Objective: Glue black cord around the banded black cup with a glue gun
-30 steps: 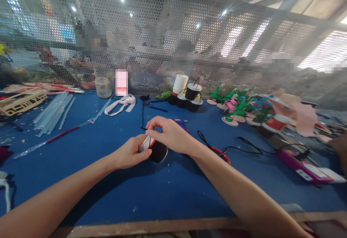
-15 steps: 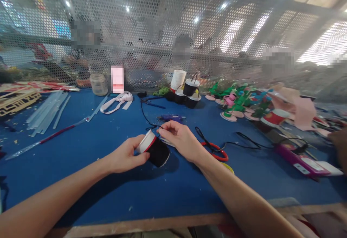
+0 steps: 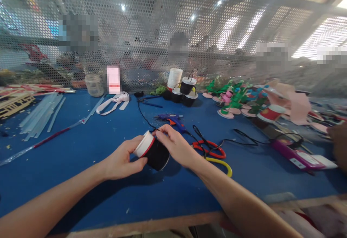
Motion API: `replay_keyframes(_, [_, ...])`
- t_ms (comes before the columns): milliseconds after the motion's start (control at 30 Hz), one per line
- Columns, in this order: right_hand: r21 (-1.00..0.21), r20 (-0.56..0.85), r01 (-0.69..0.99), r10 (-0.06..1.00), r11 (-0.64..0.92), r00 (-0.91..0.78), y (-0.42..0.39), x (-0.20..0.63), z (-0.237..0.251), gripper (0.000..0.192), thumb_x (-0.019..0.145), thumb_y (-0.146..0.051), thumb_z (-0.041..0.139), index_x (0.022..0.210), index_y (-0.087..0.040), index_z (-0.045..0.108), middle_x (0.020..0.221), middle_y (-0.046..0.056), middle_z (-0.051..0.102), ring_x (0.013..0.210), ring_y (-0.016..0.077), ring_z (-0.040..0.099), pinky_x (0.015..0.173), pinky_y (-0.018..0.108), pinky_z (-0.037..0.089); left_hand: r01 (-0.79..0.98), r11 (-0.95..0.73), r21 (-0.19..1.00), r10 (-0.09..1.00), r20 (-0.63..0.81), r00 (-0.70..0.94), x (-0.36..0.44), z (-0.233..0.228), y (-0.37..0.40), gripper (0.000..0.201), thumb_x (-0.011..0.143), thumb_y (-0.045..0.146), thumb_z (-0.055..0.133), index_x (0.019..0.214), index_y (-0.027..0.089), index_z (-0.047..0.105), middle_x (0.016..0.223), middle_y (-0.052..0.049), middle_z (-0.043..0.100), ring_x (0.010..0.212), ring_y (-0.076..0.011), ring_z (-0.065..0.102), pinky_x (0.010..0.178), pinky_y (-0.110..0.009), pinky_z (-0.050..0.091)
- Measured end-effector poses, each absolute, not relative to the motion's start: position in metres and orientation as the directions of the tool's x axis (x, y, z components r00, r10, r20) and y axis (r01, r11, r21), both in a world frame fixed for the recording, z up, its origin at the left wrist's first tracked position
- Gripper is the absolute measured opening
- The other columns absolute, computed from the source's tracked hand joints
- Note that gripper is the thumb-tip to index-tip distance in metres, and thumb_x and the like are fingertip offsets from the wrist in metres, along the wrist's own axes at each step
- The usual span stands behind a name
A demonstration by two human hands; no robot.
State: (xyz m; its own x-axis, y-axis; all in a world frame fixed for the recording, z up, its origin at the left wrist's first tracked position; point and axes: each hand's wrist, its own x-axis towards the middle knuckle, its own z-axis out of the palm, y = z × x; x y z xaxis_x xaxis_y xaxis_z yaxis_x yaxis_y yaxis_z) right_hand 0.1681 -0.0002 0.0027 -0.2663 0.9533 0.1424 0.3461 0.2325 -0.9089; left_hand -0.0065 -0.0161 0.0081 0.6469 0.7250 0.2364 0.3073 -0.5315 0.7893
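My left hand grips a paper cup by its white rim end. Black yarn covers most of the cup's side, with a thin red band left showing below the rim; the cup lies tilted above the table. At the cup's upper side my right hand has its fingers pinched on a black yarn, which trails back to a small dark bundle on the table. Just behind the hands lies a blue glue gun. Scissors with red and yellow handles lie partly under my right forearm.
Finished black cups and a white cup stack stand at the back. Glue sticks, a white ribbon and a jar are on the left. Green craft figures and a purple power strip are on the right.
My right hand has moved slightly left and closer against the cup. More of the glue gun and scissors shows now. The whole view has shifted a little.
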Motion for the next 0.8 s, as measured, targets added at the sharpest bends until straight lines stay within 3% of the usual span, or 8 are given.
replay_keyframes(133, [-0.877,0.169,0.394,0.944,0.275,-0.282,-0.004,0.164,0.003,0.018,0.082,-0.033,0.033,0.070,-0.020,0.036,0.061,-0.004,0.037,0.057,0.0112,0.037,0.053,0.025,0.031,0.306,-0.568,0.764,0.707,0.263,0.656,-0.006,0.010,-0.018,0.005,0.070,0.013,0.044,0.065,0.012,0.047,0.073,-0.001,0.045,0.071,-0.0121,0.044,0.077,-0.026,0.039])
replay_keyframes(300, [-0.850,0.226,0.419,0.940,0.318,-0.253,-0.004,0.163,-0.001,0.017,0.083,-0.031,0.032,0.072,-0.020,0.036,0.062,-0.003,0.039,0.058,0.0119,0.040,0.054,0.025,0.033,0.327,-0.538,0.777,0.720,0.221,0.658,-0.005,0.011,-0.017,0.006,0.070,0.015,0.045,0.070,0.012,0.050,0.074,-0.001,0.047,0.071,-0.0121,0.045,0.077,-0.025,0.039])
replay_keyframes(500, [-0.677,0.408,0.562,0.878,0.475,-0.251,-0.008,0.161,-0.005,0.011,0.083,-0.026,0.032,0.075,-0.020,0.036,0.073,0.002,0.044,0.067,0.0148,0.045,0.064,0.029,0.039,0.373,-0.268,0.888,0.813,0.002,0.582,-0.003,0.010,-0.016,0.024,0.071,0.026,0.050,0.092,0.013,0.052,0.080,0.000,0.053,0.071,-0.0128,0.047,0.066,-0.022,0.039])
replay_keyframes(633, [-0.549,0.464,0.622,0.823,0.558,-0.329,-0.016,0.154,-0.007,0.010,0.083,-0.024,0.030,0.076,-0.020,0.035,0.082,0.007,0.046,0.072,0.0173,0.048,0.063,0.031,0.041,0.338,-0.095,0.936,0.851,-0.099,0.516,0.001,0.011,-0.018,0.021,0.069,0.029,0.051,0.082,0.012,0.054,0.068,0.003,0.049,0.062,-0.0099,0.043,0.058,-0.020,0.035])
replay_keyframes(800, [-0.512,0.437,0.644,0.818,0.569,-0.375,-0.020,0.150,-0.007,0.010,0.083,-0.024,0.029,0.076,-0.020,0.035,0.087,0.010,0.047,0.075,0.0190,0.050,0.058,0.031,0.042,0.324,-0.013,0.946,0.887,-0.139,0.441,0.006,0.010,-0.020,0.015,0.066,0.026,0.051,0.071,0.012,0.050,0.060,0.005,0.042,0.056,-0.0080,0.038,0.053,-0.019,0.031])
